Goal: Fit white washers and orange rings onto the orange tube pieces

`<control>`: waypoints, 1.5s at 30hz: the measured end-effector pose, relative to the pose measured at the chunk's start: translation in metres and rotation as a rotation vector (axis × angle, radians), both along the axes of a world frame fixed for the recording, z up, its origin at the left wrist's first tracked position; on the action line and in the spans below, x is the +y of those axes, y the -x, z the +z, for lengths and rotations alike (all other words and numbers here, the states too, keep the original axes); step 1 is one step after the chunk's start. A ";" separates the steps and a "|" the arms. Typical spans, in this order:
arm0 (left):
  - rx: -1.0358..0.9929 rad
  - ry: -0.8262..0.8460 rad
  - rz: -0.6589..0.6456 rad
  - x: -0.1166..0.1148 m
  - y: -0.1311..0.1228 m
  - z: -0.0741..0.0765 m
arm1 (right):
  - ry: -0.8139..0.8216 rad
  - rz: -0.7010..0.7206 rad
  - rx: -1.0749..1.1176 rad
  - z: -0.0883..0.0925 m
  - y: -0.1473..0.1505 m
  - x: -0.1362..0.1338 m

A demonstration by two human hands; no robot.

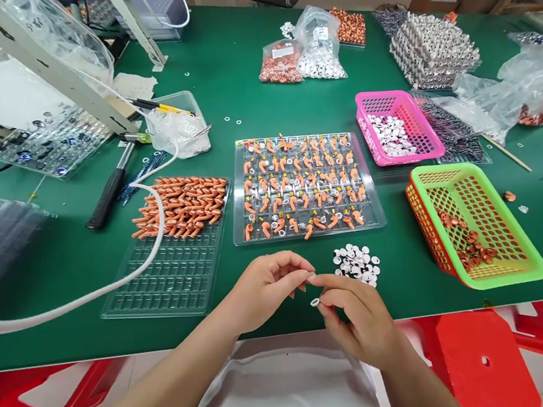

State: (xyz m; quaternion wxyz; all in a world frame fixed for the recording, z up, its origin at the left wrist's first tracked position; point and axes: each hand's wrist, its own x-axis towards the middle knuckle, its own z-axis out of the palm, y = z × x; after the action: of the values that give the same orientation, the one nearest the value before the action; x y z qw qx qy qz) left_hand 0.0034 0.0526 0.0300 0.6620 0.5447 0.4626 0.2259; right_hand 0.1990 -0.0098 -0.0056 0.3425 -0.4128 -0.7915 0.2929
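Close to the table's front edge, my left hand (274, 288) has thumb and fingers pinched together; whatever is between them is too small or hidden to make out. Its fingertips meet the outstretched index finger of my right hand (360, 314). Between thumb and a bent finger, my right hand grips a small white oval ring (315, 302). A loose pile of white discs (357, 263), some with black showing, lies just beyond my right hand. Further off sits a clear compartment tray (381, 216) holding orange curved parts (293, 202) with small yellow and clear pieces.
Copper-coloured parts (178, 204) lie on an clear tray (158, 285) at left, near a hammer (108, 194) and a white hose (157, 236). At right stand a pink basket (433, 139) and a green basket (527, 253). Bagged parts (319, 44) are further back.
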 end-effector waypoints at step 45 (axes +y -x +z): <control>0.164 -0.693 -0.021 -0.021 0.025 -0.031 | 0.697 -0.094 0.155 0.022 0.033 0.032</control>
State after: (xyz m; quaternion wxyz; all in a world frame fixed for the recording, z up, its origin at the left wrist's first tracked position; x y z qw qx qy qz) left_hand -0.0214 0.0318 -0.0006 0.4010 0.7581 0.4042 0.3181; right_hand 0.1659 0.0223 0.0162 0.2533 -0.5174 -0.5960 0.5594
